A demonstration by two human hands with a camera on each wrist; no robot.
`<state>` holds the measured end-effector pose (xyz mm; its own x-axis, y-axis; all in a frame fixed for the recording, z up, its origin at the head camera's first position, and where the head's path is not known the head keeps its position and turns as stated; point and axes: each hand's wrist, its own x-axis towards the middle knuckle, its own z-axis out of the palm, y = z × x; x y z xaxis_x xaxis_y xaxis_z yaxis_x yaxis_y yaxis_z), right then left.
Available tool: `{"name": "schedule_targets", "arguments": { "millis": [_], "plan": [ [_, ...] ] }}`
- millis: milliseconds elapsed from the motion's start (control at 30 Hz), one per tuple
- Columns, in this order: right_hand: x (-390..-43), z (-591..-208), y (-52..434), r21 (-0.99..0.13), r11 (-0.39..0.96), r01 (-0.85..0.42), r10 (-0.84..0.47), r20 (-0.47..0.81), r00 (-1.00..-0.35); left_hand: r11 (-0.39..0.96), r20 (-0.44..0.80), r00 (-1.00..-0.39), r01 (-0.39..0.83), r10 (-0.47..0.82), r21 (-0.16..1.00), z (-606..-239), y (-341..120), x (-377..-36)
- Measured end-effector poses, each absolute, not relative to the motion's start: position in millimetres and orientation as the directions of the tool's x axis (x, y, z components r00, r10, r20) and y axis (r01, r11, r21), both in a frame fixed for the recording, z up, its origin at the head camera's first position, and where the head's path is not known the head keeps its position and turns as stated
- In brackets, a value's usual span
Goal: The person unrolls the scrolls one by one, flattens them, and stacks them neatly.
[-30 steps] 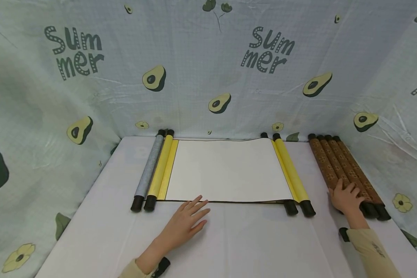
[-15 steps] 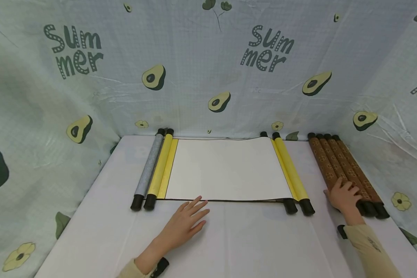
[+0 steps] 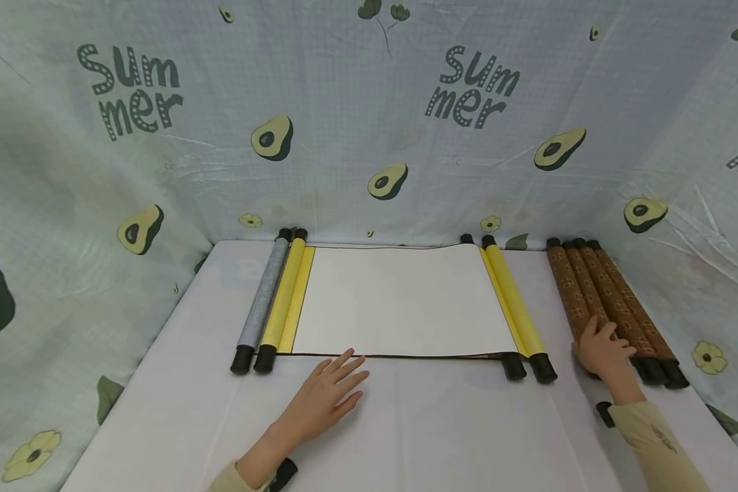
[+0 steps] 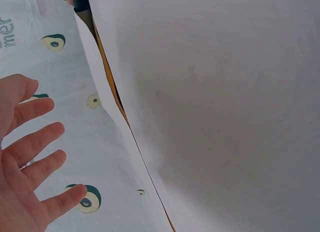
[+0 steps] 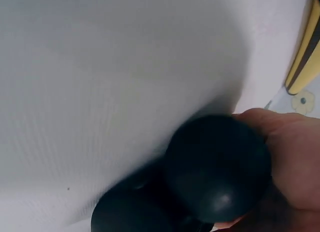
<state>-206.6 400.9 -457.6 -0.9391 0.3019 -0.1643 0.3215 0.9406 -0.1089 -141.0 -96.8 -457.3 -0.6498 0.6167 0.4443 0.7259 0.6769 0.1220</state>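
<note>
My right hand (image 3: 603,352) grips the near part of the leftmost brown patterned scroll (image 3: 567,290), one of several lying side by side at the right. In the right wrist view its thumb lies along the side of that scroll, next to the black end knob (image 5: 217,167). My left hand (image 3: 322,396) hovers with fingers spread at the near edge of an unrolled scroll's white sheet (image 3: 400,301), holding nothing. Yellow rollers (image 3: 519,311) with black knobs flank this sheet on both sides.
A grey rolled scroll (image 3: 264,294) lies against the left yellow roller (image 3: 288,290). White cloth (image 3: 443,424) covers the table. An avocado-print curtain (image 3: 332,89) stands behind and along both sides.
My right hand has shifted slightly left. The two leftmost brown scrolls have tilted away from the others, widening the gap at their near ends. My left hand stays almost still.
</note>
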Motion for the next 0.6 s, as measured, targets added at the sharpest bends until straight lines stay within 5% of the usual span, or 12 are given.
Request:
{"name": "schedule_targets", "arguments": {
  "millis": [267,600],
  "plan": [
    [-201,-455,397,-0.112,0.938,0.328,0.306,-0.178,-0.935,0.685,0.427,-0.670,0.713,0.607,0.146,-458,-101,-139],
    [-189,-444,402,-0.317,0.867,0.384,0.373,-0.097,-0.923,0.680,0.420,-0.673,0.715,0.609,0.159,-459,-102,-138]
  ]
}}
